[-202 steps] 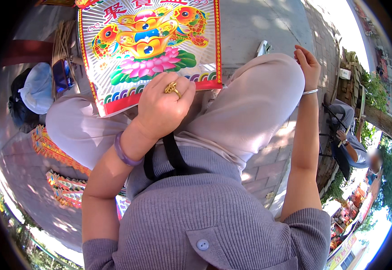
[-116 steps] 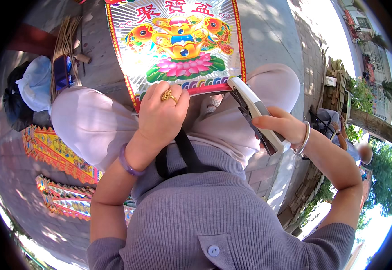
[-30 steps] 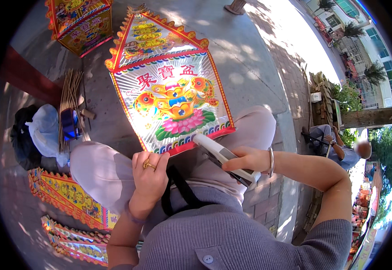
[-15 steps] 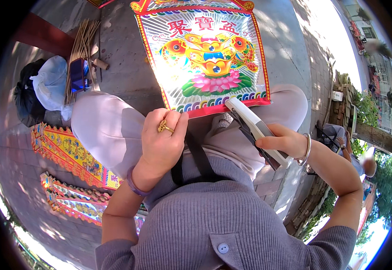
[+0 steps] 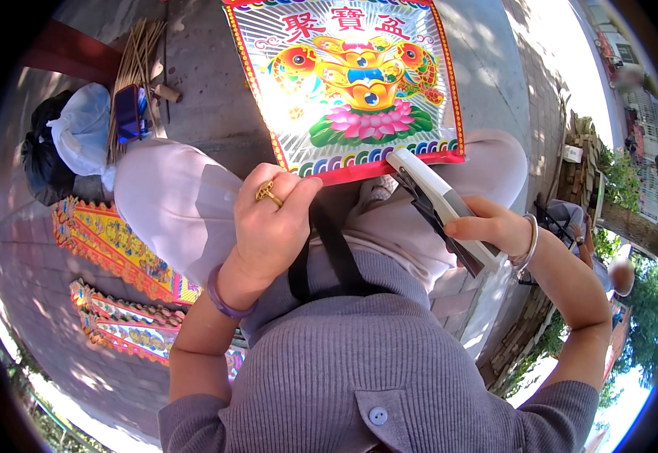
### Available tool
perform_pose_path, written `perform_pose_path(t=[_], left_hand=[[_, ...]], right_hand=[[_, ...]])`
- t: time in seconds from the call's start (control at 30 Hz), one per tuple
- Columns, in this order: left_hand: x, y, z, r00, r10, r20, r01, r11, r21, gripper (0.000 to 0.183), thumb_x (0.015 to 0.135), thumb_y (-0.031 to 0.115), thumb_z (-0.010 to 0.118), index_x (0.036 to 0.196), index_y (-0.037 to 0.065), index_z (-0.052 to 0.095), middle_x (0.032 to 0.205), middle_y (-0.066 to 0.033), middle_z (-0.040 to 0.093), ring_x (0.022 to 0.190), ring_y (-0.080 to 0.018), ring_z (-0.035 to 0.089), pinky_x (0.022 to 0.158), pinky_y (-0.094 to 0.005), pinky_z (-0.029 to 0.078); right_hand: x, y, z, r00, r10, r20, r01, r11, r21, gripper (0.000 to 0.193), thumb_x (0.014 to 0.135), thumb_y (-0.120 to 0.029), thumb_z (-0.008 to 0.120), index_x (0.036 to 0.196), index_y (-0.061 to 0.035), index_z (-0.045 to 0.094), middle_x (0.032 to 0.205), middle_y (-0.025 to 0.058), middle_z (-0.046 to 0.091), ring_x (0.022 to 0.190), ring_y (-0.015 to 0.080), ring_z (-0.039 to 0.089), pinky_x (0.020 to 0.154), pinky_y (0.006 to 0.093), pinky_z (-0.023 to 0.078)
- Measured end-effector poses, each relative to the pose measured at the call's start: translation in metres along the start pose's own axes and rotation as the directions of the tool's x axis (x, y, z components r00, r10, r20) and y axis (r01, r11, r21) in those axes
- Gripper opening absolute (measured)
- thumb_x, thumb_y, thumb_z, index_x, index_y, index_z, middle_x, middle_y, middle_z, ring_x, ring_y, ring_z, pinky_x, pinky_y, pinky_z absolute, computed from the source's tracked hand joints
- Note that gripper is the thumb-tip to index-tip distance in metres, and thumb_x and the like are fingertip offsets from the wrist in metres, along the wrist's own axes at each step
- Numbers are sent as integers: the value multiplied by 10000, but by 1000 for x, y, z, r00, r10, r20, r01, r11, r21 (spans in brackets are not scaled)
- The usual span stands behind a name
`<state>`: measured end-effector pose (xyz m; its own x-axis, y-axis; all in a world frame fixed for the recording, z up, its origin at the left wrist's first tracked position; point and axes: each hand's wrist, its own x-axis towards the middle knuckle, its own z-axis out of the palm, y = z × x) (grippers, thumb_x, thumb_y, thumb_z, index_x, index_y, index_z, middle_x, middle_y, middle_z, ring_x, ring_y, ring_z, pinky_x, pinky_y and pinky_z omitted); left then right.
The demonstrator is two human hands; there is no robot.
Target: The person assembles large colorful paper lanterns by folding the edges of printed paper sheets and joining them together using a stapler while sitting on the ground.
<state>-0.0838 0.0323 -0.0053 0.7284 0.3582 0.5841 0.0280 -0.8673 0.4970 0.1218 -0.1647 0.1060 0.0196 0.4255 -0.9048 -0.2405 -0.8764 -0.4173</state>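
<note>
A shiny printed paper decoration (image 5: pixel 370 90), with a lotus, fish and gold ingots on silver rays, spreads out in front of me over my knees. My left hand (image 5: pixel 272 215) is closed on its lower left corner, thumb and fingers pinching the red hem. In my right hand (image 5: pixel 488 230) is a white and grey stapler (image 5: pixel 431 189), fingers wrapped round its rear end. The stapler's front tip is at the red lower edge of the decoration, right of the middle. Whether its jaws grip the edge I cannot tell.
On the paving at left lie several stacked red and gold paper decorations (image 5: pixel 121 245). Farther off are a black bag (image 5: pixel 46 155), a white plastic bag (image 5: pixel 83 132), a bundle of thin sticks (image 5: pixel 139 57) and a phone (image 5: pixel 126 113). A person (image 5: pixel 571 223) sits at right near stacked bricks (image 5: pixel 582 158).
The decoration has shifted slightly up and right in view, its top edge now further out of frame. My right hand and the stapler moved slightly up and right with it.
</note>
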Motion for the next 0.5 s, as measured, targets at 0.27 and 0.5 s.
perform_pose_path(t=[0.27,0.5], left_hand=[[-5,-1,-5,996,87,19,-88,994,62,273,570,1,649,841,24,670,771,-19,593,741,-201,561,600,-297,490],[-4,-5,-10,994,84,68,-85,996,20,292,606,-7,655,897,5,670,823,-37,620,760,-211,573,633,-301,503]], right_hand=[[-3,-2,-2,999,26,-20,-26,1000,-15,375,853,-339,633,973,14,597,789,68,616,660,133,607,563,282,482],[-1,-7,0,999,45,5,-45,999,4,376,853,-342,632,980,10,598,804,72,624,670,138,617,572,282,484]])
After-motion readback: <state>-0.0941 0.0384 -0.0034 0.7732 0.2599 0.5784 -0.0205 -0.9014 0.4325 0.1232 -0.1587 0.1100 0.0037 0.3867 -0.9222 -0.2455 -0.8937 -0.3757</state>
